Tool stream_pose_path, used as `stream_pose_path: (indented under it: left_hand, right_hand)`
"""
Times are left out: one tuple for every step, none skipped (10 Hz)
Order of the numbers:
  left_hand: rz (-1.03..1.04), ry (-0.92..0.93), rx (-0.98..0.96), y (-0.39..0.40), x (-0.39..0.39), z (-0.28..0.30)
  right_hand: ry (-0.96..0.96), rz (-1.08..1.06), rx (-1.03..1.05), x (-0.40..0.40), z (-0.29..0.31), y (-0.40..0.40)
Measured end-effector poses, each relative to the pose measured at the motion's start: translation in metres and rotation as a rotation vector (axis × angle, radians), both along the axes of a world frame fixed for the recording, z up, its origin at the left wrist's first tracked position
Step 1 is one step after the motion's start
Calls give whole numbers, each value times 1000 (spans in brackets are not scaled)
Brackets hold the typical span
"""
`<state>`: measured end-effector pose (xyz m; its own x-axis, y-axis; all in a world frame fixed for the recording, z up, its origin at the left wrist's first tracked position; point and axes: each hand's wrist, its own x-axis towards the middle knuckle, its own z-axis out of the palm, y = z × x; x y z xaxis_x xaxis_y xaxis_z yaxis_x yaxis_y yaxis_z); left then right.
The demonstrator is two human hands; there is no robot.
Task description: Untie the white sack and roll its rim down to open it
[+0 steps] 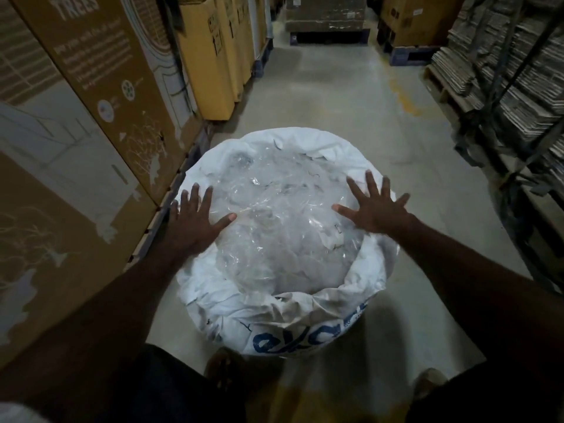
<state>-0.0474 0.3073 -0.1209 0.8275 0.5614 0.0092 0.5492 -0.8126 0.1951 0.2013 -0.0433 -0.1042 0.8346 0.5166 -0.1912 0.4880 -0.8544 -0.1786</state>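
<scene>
Warehouse aisle floor (335, 96): white sack (274, 300) stands open, rim rolled down. Our left hand (195, 218) and right hand (375, 209) lie flat, fingers spread, gripping nothing, on clear plastic (274, 215); pressing could topple it.

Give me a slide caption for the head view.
Both hands, left hand and right hand, spread flat on clear plastic inside the opened white sack.

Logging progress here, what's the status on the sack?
Left hand and right hand flat, fingers spread, gripping nothing. White sack open, rim rolled down, clear plastic showing. Nothing in the way.
</scene>
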Motion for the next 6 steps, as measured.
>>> stream_pose_path:
  left_hand:
    - [-14,-23,-3,1,2,-3]
    - [-51,-39,40,-3,0,9]
    - [-86,-92,52,-10,-1,25]
    - [-92,-160,81,-31,-3,50]
    - [-145,-261,89,-57,-1,71]
    - [-223,-383,65,-78,8,80]
  right_hand:
    - [7,4,-11,0,-9,3]
    - [-82,-15,-13,-12,1,11]
    - [-191,21,19,-25,20,18]
    - [-259,96,80,-50,47,32]
    - [-287,211,237,-81,68,51]
    - [-255,222,409,-97,84,70]
